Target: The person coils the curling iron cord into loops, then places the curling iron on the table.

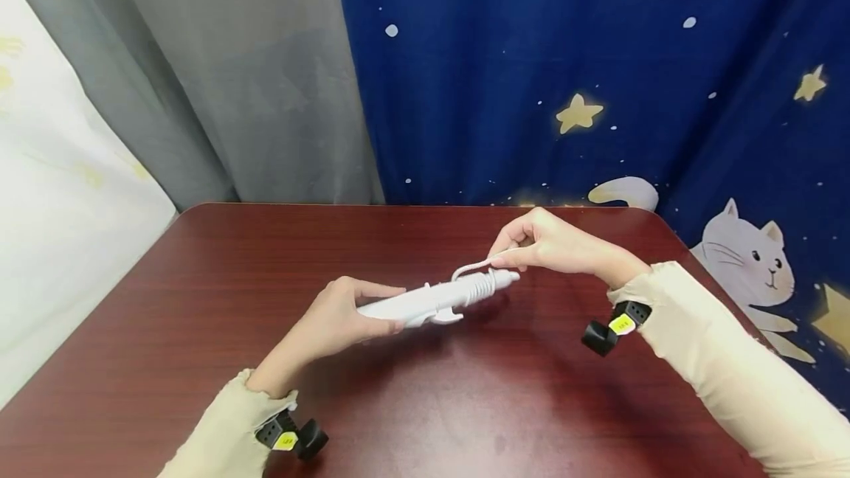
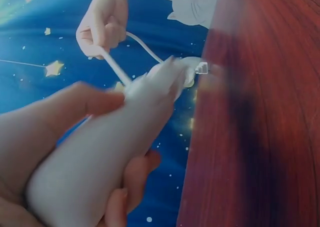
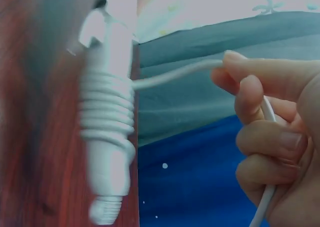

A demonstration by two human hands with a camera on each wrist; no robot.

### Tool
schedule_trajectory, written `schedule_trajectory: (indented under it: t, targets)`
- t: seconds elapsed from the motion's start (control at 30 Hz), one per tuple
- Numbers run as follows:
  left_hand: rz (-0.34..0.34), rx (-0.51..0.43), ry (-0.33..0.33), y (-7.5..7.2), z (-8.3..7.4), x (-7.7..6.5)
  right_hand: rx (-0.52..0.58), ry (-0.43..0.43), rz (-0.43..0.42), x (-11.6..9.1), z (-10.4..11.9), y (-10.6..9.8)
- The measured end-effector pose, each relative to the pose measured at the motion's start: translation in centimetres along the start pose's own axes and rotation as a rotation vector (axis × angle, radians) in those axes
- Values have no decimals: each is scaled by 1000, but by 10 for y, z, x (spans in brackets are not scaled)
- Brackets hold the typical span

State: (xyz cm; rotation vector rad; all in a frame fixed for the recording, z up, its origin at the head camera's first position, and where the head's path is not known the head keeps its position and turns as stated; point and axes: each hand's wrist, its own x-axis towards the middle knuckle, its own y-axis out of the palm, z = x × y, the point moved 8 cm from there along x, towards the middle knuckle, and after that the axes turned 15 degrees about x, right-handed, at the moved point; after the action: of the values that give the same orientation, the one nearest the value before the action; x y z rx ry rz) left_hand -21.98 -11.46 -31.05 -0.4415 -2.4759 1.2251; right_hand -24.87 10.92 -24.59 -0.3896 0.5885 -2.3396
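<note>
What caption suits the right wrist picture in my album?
The right hand pinches a white cord coiled around a white tool.

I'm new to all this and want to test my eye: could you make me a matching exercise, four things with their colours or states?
1. Left hand
2. Right hand
3. Cord
4. Tabletop

A. Reddish-brown
B. Pinching something thin
C. Partly wound round the white device
D. Gripping the white device

Pairs: 1-D, 2-B, 3-C, 4-A

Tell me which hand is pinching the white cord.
The right hand: it pinches the white cord, whereas the left hand grips the thick body of the white device.
</note>
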Motion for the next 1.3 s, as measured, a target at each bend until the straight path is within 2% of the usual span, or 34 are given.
schedule_trajectory:
  t: [0.13,0.27,0.33,0.43,0.57,0.63,0.73,0.93,1.07,1.3]
  targets:
    - [-138,-25,-57,-10,6,-2,-3,-47,-34,-3,6,7]
    - [-299,-42,-85,-26,10,-5,6,-51,-69,-9,4,15]
    - [-357,-81,-106,-34,13,-7,34,-48,-68,-11,2,21]
    - [-408,-191,-126,-43,17,-10,88,-71,-55,-13,-1,30]
    - [-434,-372,-147,-52,21,-13,150,-114,-42,-19,-7,35]
    - [-438,-447,-153,-55,21,-15,169,-126,-30,-21,-12,35]
    - [-437,-499,-144,-59,18,-18,202,-139,-16,-24,-20,34]
    - [-359,-584,-80,-56,1,-23,260,-145,-46,-22,-35,24]
    - [-303,-586,19,-51,-14,-24,278,-111,-31,-18,-47,17]
    - [-160,-564,228,-42,-35,-25,275,-65,23,-12,-59,4]
